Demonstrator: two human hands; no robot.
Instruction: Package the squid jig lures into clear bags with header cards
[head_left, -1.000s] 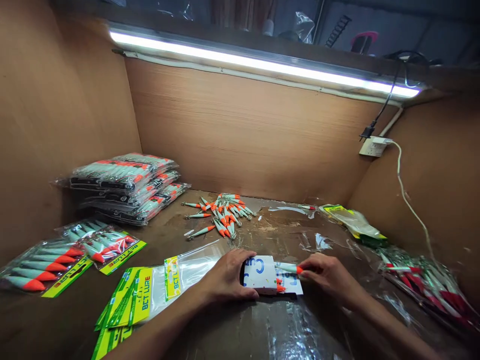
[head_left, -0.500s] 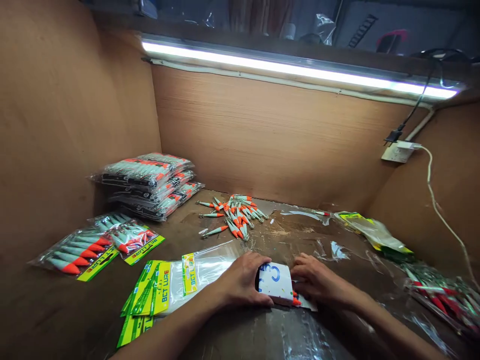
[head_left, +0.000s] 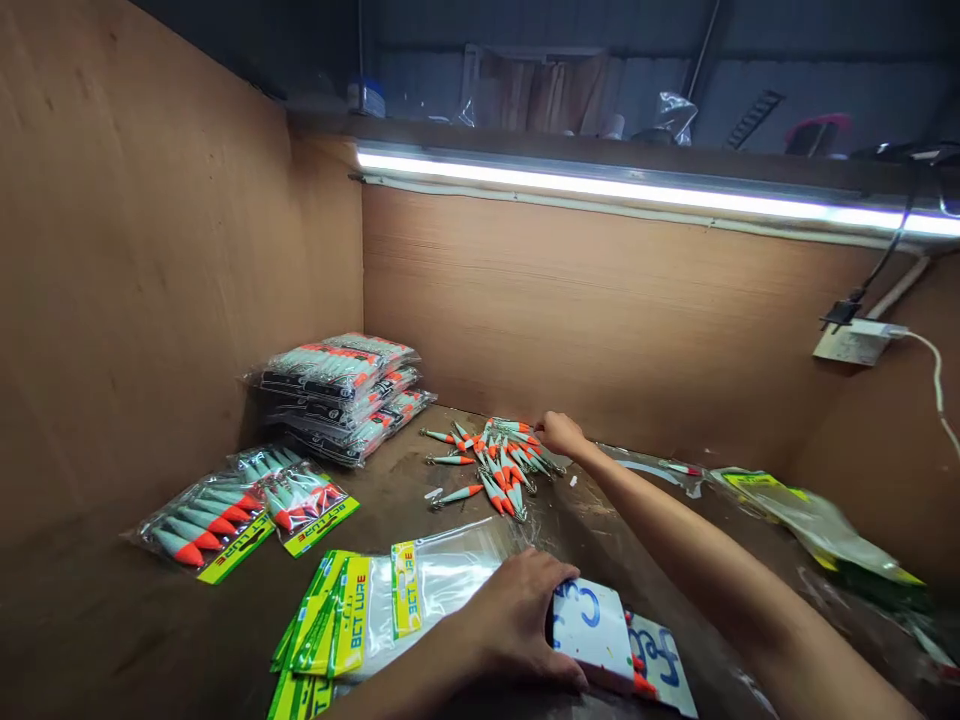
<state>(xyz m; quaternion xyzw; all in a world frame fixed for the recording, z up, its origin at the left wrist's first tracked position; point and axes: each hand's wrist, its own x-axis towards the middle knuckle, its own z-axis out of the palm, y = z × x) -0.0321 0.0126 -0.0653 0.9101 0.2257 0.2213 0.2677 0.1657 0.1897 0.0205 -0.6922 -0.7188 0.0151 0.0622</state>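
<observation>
My left hand (head_left: 529, 620) grips the left end of a white box (head_left: 594, 625) with blue handwriting. Orange lure tips (head_left: 643, 682) poke out of the box's right side, over a white card (head_left: 664, 662) with blue writing. My right hand (head_left: 561, 434) is stretched to the back, at the right edge of a pile of pale green and orange lures (head_left: 501, 465); its fingers are bent, and what they hold, if anything, is too small to tell. Clear bags with yellow-green headers (head_left: 350, 605) lie fanned out left of my left hand.
Packed lure bundles (head_left: 337, 385) are stacked at the back left, with two filled lure bags (head_left: 217, 520) before them. More header bags (head_left: 810, 515) lie at the right. A socket with a plug (head_left: 855, 338) hangs on the back wall.
My right hand has left the box and reached forward to the lure pile. The card with writing now shows beside the box. The view has shifted, and my left hand still holds the box.
</observation>
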